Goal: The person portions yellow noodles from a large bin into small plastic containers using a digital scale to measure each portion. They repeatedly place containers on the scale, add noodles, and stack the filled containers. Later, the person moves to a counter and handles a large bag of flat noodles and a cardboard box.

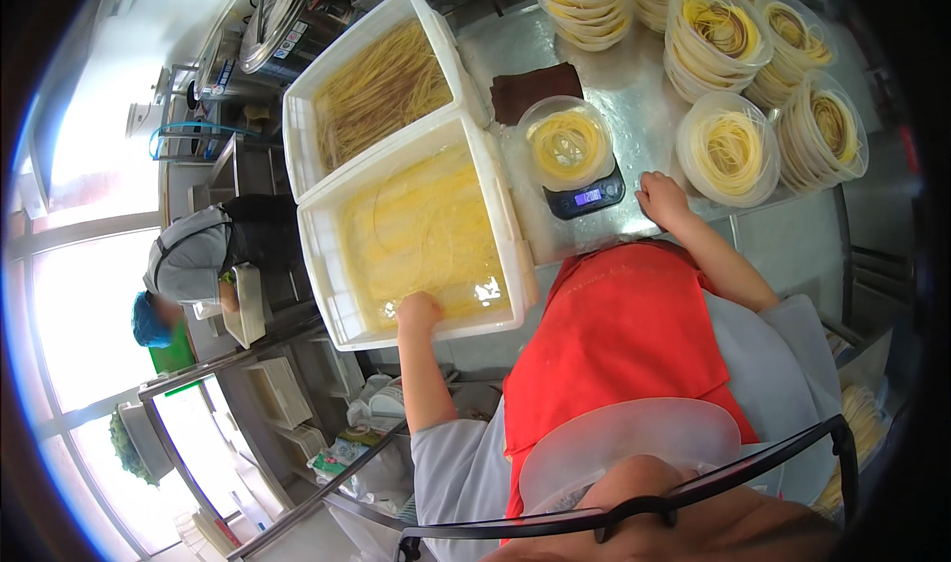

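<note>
My left hand reaches over the near wall of a white plastic tub, into pale yellow noodle-like strands lying in water. Its fingertips are hidden, so any hold on the strands cannot be made out. Beside a black digital scale with a lit display, my right hand rests on the steel table, fingers curled and nothing visible in them. On the scale sits a clear round plastic bowl holding a ring of yellow strands. A folded dark brown cloth lies behind that bowl.
A second white tub of brown and yellow strands adjoins the first. Stacked filled bowls crowd the table's right side, with another bowl near my right hand. At left, a co-worker bends over a pale container.
</note>
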Available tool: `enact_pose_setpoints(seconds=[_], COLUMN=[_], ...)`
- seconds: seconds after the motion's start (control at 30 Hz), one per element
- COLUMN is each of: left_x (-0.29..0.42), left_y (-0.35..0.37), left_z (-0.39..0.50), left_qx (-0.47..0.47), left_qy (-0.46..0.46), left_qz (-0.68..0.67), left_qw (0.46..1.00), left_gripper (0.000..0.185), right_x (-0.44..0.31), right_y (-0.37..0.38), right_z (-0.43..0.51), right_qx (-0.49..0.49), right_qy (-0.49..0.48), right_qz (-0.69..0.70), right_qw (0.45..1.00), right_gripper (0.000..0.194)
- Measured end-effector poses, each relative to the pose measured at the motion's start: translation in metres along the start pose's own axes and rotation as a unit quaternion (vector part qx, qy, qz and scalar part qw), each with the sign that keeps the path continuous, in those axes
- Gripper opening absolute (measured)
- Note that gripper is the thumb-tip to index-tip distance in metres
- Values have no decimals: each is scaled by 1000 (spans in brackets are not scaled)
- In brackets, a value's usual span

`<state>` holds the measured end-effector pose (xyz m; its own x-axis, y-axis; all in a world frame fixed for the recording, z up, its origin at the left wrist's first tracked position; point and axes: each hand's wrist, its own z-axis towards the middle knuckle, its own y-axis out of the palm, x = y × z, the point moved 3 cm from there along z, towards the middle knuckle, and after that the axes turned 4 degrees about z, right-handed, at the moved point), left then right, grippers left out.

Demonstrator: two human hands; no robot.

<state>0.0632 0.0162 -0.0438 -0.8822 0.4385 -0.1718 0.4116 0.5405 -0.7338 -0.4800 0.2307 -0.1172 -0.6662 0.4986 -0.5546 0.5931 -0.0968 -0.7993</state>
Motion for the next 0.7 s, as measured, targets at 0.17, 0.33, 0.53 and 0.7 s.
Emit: enact_pose_setpoints(seconds=[0.17, 0.33, 0.53, 0.7], left_x=[10, 19, 57, 86], left_y=[-27, -107, -193, -241], left_z=[-12, -68, -120, -137], left_qx=[41, 196, 343, 485], left_qy=[26, -11, 46, 102], left_qz=[-1, -151, -319, -432], left_qw=[999, 969, 882, 754], left_gripper=[17, 15, 17, 12], right_x=[-3, -1, 0, -1], right_y=[-3, 0, 3, 2], right_z=[0, -2, -1, -2], right_qx=[-3, 4, -5, 6], right_qy=[-4, -9, -2, -14], right_qz=[-3, -12, -13, -12], right_qw=[1000, 1000, 1000, 1000], right_gripper=[23, 23, 24, 24])
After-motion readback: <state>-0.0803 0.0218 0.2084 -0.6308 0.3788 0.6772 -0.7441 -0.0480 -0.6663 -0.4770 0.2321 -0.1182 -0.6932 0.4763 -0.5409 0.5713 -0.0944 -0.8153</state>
